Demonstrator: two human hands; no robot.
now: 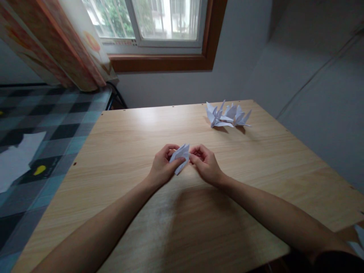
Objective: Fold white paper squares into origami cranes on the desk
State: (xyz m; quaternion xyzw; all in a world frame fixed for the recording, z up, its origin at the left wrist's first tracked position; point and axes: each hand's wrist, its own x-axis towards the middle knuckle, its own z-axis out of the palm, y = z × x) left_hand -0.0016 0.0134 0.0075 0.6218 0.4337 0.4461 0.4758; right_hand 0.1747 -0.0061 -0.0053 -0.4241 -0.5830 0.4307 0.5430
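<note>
A small piece of folded white paper [182, 153] with pointed ends is held just above the wooden table, near its middle. My left hand [165, 163] grips its left side, thumb across the front and fingers behind. On the other side, my right hand [207, 165] is closed with thumb and fingertips pinched at the paper's right edge. Its curled fingers partly hide the contact there. Beyond my hands, several folded white paper cranes [217, 115] stand grouped toward the back right of the table.
The light wooden tabletop [127, 140] runs back toward a wall and a window [167, 22]. To the left, a checked cloth surface [65, 131] bears white paper sheets [19, 159]. A patterned curtain [65, 41] hangs at upper left. More white paper [355, 248] shows at lower right.
</note>
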